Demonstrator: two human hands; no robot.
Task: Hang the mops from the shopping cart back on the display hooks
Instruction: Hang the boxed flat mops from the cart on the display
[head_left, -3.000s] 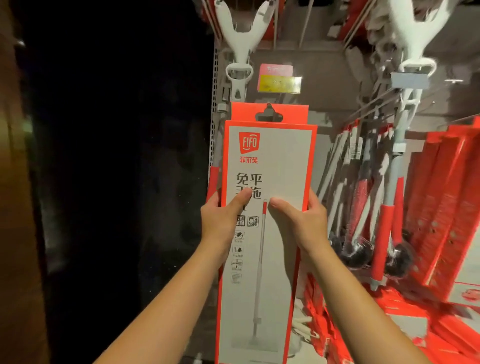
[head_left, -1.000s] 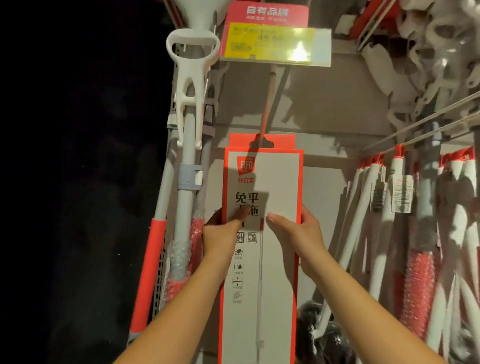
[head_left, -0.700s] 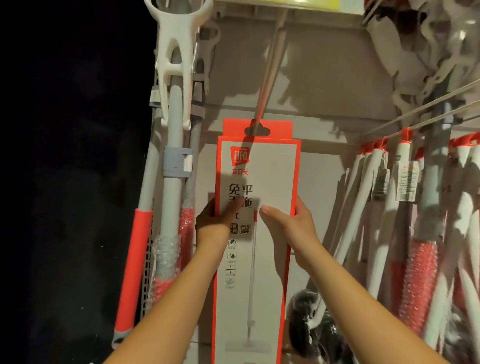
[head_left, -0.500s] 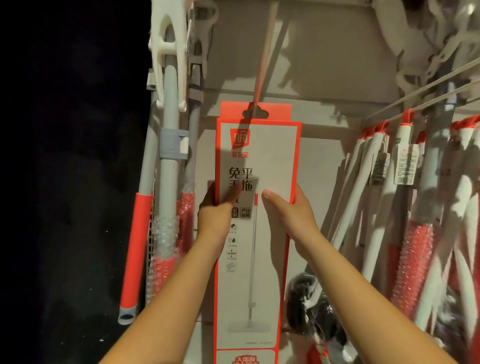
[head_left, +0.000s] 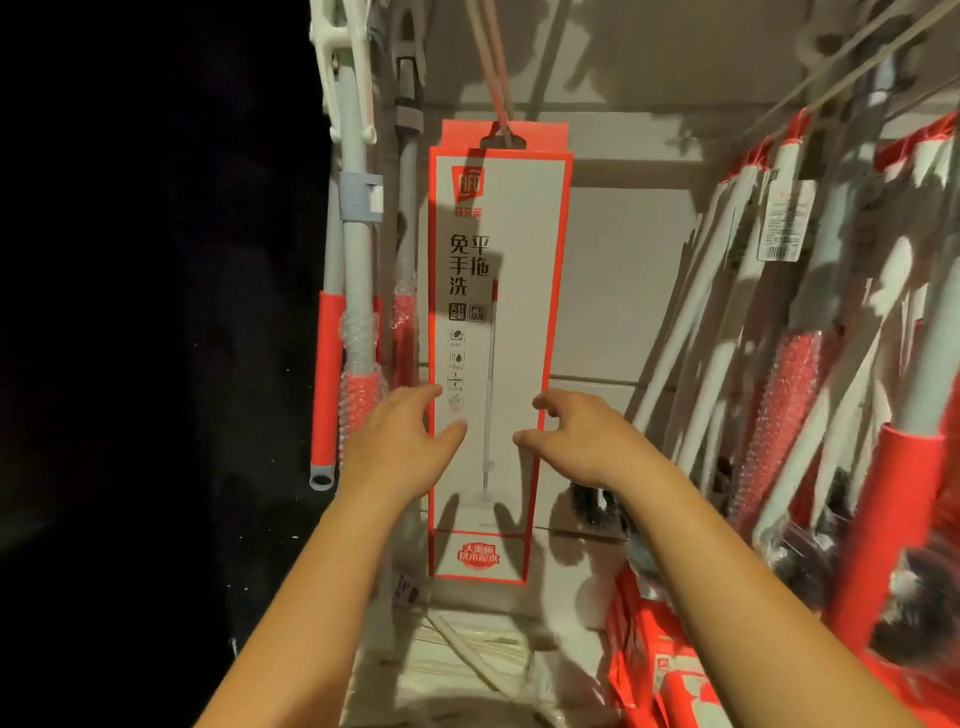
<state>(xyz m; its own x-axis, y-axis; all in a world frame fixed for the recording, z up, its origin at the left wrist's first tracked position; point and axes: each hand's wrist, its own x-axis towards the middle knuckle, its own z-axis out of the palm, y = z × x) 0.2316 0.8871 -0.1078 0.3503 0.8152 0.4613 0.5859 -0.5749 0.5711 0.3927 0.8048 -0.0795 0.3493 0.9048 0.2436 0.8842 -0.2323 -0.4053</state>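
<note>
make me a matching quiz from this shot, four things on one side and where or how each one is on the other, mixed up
1 mop box
2 left hand
3 grey clip
4 white tag

a on a pole left of the box
b open, at the box's left edge
c hanging from a hook
d among the mops on the right

Pairs: 1-c, 2-b, 3-a, 4-d

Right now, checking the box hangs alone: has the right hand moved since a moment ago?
Yes. The right hand has let go and dropped down the mop box, from beside its large characters to well below them.
</note>
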